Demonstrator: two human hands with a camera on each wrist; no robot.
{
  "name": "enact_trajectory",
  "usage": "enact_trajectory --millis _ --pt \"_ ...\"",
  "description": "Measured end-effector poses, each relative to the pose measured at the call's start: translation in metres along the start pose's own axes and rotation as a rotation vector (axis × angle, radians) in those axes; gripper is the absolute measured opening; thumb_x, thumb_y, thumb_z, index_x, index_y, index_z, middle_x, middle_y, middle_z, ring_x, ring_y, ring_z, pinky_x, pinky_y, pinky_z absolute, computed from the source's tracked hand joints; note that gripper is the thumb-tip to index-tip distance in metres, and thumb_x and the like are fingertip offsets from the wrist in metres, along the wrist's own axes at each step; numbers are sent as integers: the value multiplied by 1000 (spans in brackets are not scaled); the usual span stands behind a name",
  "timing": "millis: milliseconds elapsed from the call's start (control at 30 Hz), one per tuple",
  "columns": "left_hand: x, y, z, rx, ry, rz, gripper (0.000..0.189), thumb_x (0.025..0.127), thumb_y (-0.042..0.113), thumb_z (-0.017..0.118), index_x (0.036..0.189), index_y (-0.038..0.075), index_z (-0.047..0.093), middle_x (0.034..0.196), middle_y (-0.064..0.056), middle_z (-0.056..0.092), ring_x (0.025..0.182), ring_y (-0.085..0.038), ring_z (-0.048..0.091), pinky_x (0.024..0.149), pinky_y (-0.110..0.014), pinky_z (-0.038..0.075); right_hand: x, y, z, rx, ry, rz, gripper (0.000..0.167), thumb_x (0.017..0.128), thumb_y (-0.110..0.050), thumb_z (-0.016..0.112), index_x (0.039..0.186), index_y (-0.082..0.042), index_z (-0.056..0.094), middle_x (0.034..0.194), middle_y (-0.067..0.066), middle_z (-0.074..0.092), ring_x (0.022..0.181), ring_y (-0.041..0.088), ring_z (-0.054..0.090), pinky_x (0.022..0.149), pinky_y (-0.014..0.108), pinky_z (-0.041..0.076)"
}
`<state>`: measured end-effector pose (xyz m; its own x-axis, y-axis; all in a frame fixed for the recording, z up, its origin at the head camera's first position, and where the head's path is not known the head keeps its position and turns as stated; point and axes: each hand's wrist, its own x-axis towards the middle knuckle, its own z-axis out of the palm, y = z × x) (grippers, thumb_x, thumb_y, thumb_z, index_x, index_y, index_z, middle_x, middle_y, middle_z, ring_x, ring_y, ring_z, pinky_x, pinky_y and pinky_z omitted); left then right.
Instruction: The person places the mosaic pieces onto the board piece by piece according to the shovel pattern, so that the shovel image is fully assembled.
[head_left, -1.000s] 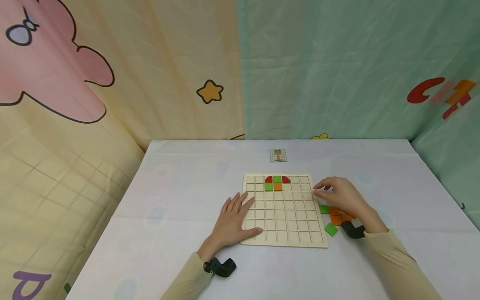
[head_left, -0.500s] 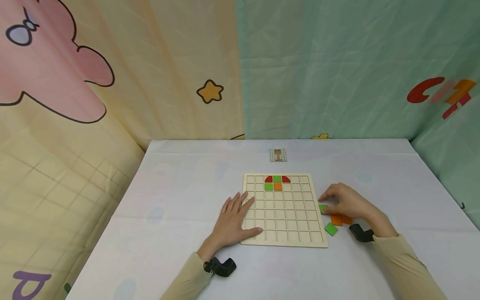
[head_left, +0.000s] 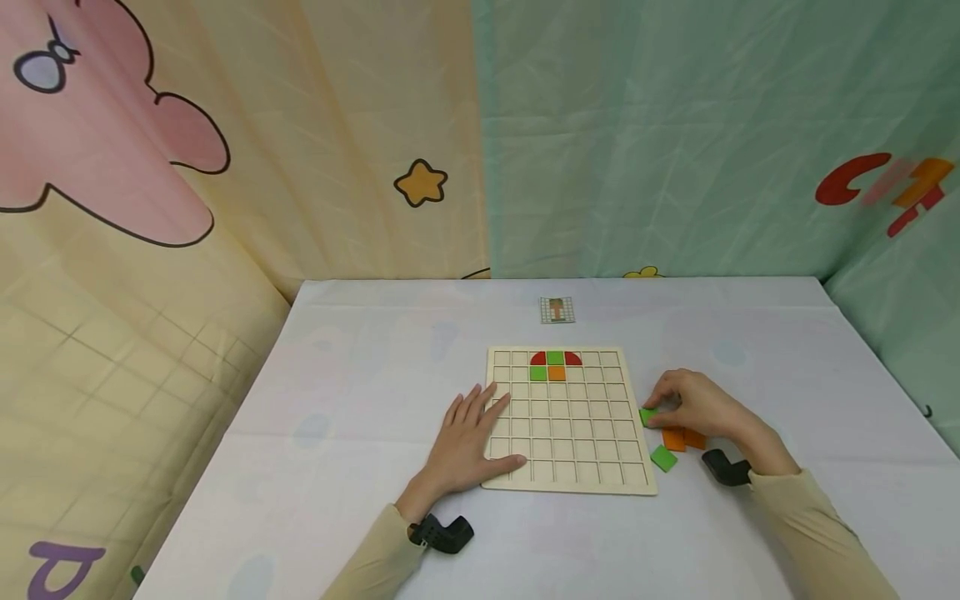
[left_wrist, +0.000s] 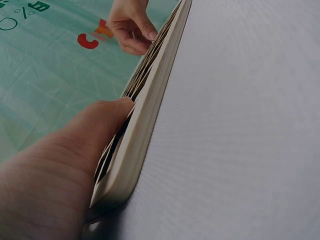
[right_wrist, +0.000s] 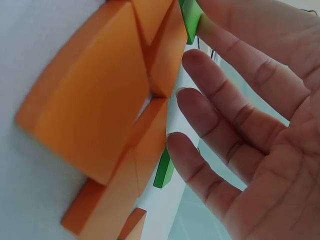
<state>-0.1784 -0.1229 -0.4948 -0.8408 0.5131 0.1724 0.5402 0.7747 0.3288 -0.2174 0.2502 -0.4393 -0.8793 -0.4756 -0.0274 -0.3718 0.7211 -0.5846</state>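
Note:
My left hand rests with spread fingers on the left side of a pale wooden grid board; its thumb lies over the board's near edge in the left wrist view. Just off the board's right edge, my right hand pinches a green square tile between thumb and index finger, the other fingers loosely bent. Under that hand lie several orange tiles. Another green tile lies nearer me. Set in the board's top rows are two red rounded pieces, two green squares and an orange square.
A small card with a gridded picture lies behind the board. The white cloth of the table spreads all round. Printed curtains hang behind the table and along its sides. A black wrist device sits on each forearm.
My right hand has come down and back from beside the board's upper right edge to the loose tiles, and now pinches a green one. My left hand and the board stay put.

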Motion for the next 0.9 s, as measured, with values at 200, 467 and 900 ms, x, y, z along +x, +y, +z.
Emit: enact_trajectory --millis 200,467,900 --pt "0 1 -1 2 -12 -10 89 83 66 53 151 14 27 156 -9 18 142 -28 10 112 -46 5 1 2 1 31 -13 47 18 75 -22 81 82 -16 67 83 -5 59 79 17 51 70 33 44" --pt "0 1 0 -2 -4 -7 88 83 66 53 151 14 28 155 -9 19 142 -30 10 112 -47 5 5 8 0 114 -35 75 18 79 -20 78 81 -13 62 73 -3 57 68 17 52 62 27 45" --pt "0 0 0 1 -11 -12 89 83 66 53 151 15 27 156 -8 18 142 -28 8 112 -46 4 16 2 -4 156 81 102 8 88 -12 69 95 -10 69 84 0 63 76 19 55 65 28 48"
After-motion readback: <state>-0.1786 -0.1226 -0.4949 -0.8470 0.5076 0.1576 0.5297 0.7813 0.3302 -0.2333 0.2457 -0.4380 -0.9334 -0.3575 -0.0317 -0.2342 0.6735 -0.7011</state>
